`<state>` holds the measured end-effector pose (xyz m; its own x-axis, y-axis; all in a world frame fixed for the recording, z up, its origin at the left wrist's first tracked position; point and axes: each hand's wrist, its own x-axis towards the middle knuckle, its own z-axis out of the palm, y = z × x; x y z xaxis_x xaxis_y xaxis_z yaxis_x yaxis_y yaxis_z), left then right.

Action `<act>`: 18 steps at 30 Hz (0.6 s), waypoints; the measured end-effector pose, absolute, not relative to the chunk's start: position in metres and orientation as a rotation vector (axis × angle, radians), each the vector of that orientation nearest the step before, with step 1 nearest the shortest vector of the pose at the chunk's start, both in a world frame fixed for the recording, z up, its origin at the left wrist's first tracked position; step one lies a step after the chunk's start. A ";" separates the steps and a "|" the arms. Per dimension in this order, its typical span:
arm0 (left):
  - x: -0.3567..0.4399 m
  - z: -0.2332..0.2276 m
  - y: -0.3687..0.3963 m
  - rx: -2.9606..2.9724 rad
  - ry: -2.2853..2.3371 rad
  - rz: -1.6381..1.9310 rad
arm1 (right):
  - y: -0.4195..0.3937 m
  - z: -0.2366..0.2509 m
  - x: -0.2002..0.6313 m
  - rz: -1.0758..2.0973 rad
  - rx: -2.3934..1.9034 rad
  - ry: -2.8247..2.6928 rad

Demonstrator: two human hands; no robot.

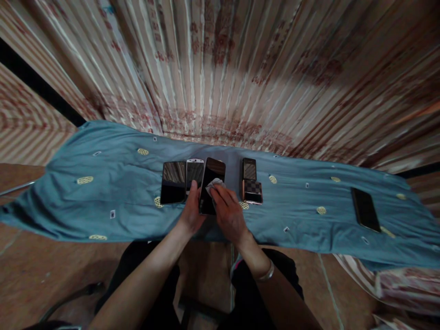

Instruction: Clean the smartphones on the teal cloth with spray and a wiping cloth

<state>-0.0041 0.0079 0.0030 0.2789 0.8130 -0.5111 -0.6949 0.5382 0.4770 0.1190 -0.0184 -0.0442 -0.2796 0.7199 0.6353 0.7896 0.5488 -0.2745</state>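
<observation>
While left fingers [194,191] clasp phone [212,176], right fingers [217,192] pinch cloth [213,184]

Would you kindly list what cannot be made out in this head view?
- Lower part of the held phone: hidden by the left hand and right hand.
- Cloth: mostly hidden under the right fingers.
- Small patches on the blue sheet: too small to read.
- Far-right phone: dark, no detail visible.

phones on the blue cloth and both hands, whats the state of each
left hand: gripping the held phone's left edge
right hand: pressing white cloth on the screen
held phone: tilted, screen dark
white cloth: crumpled
three phones beside it: flat, screens dark
far right phone: flat, apart, screen dark
</observation>
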 end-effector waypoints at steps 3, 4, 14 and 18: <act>-0.004 0.002 0.009 0.163 0.794 1.037 | -0.019 -0.047 0.120 -0.119 -1.224 -2.043; -0.004 0.002 0.009 0.157 0.796 1.043 | -0.020 -0.048 0.119 -0.116 -1.223 -2.047; -0.013 0.013 0.016 0.114 0.888 1.068 | -0.033 -0.045 0.104 -0.003 -1.151 -2.189; -0.010 0.014 0.014 0.119 0.874 1.048 | -0.029 -0.043 0.108 -0.031 -1.152 -2.135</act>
<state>-0.0103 0.0136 0.0141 0.2058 0.7936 -0.5726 -0.7052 0.5259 0.4755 0.1082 -0.0290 -0.0426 -0.3589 0.7247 0.5882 0.7415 0.6041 -0.2919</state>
